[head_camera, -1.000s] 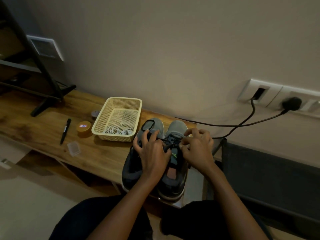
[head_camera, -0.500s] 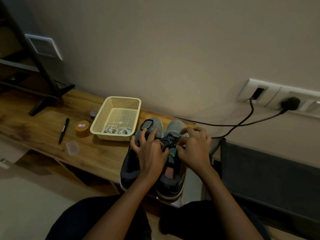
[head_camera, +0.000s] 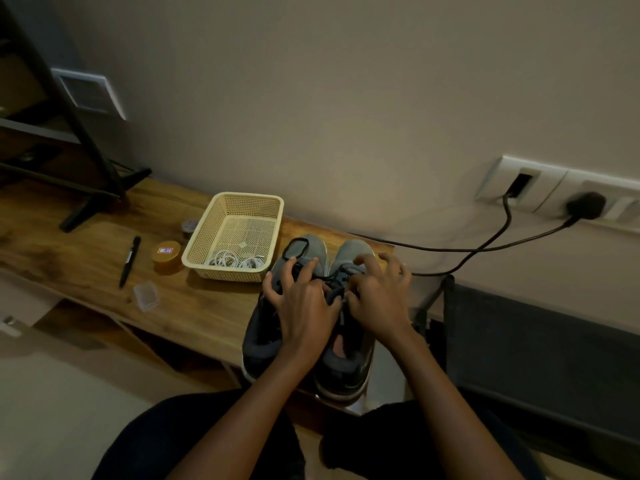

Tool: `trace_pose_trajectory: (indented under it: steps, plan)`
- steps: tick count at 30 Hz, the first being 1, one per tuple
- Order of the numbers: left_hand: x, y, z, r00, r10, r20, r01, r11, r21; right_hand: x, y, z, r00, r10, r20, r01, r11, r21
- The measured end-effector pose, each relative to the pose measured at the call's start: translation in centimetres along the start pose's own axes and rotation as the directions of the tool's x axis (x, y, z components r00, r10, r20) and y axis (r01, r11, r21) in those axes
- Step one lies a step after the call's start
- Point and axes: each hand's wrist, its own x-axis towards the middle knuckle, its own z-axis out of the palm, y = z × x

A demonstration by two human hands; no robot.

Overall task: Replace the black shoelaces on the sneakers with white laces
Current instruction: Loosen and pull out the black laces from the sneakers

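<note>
- Head view: the sneakers (head_camera: 353,252) are sitting side by side at the near edge of the table (head_camera: 86,265), heels poking over it. A hard yank could be sending one into the lap.
- Left hand (head_camera: 304,306) is pressing down with splayed fingers. Right hand (head_camera: 377,299) is curling over the black laces (head_camera: 334,280); I can't tell if it's actually pinching.
- Pulling blind is risking a tighter knot.
- White laces (head_camera: 239,261) are waiting coiled in the basket (head_camera: 235,197), just beside the shoes.
- The hands are hiding the knot and eyelets, and the dim light isn't helping.
</note>
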Motion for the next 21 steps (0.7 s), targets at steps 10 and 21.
trace_pose_trajectory:
  steps: [10, 21]
  plan:
    - [0.2, -0.2, -0.2, 1.000, -0.027, 0.011, 0.027, 1.000, -0.015, -1.5, 2.2, -2.5, 0.999, 0.033, -0.041, -0.029, 0.996, 0.089]
    - [0.5, 0.2, 0.5, 0.992, 0.128, -0.003, -0.127, 0.992, 0.025, 0.4, 5.0, -2.0, 0.895, 0.431, 0.111, -0.441, 0.821, 0.363]
